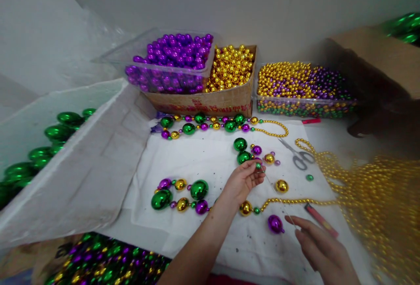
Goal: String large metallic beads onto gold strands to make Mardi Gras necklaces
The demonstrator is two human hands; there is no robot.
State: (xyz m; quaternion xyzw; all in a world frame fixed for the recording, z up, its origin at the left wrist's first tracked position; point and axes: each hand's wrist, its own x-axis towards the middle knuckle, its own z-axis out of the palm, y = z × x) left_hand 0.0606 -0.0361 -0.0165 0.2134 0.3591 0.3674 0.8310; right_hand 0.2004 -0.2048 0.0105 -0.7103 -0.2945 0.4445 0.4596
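My left hand [246, 181] pinches a small green bead [258, 165] above the white cloth. A thin pale string [274, 189] runs from there down to my right hand [320, 245], which grips it between thumb and fingers. Under my left forearm lies a strand of large beads [199, 189] in green, purple and gold, partly hidden by the arm. It continues into a chain of small gold beads [295, 201]. A loose purple ball [275, 224] and a gold ball [281, 185] rest between my hands. Green balls [240, 144] and smaller beads lie just beyond my left hand.
Behind are a tub of purple beads [170, 55], a carton of gold beads [231, 66] and a tub of mixed beads [295, 84]. A beaded necklace [204, 126], scissors [300, 159] and a red cutter-like tool [321, 220] lie on the cloth. Gold chains [370, 193] heap at right.
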